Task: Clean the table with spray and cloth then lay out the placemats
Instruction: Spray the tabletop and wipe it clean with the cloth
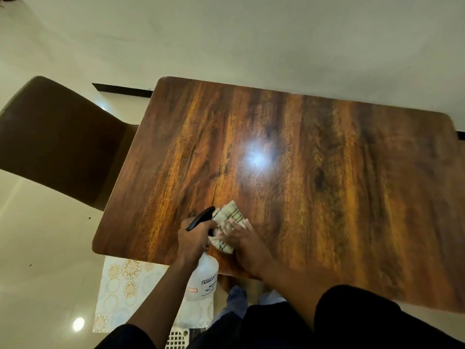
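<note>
Head view is showing the left hand gripping the spray bottle by its neck, nozzle pointing toward the far edge, while the right hand is pressing flat, fingers straight, on the checked cloth near the worktop's near edge. Cloth is lying just ahead of both hands, touching the right, its long axis running toward the far edge. Placemats are waiting below the near-left corner.

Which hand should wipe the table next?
The right hand. It already lies flat on the cloth on the table, while the left hand grips the spray bottle.
</note>
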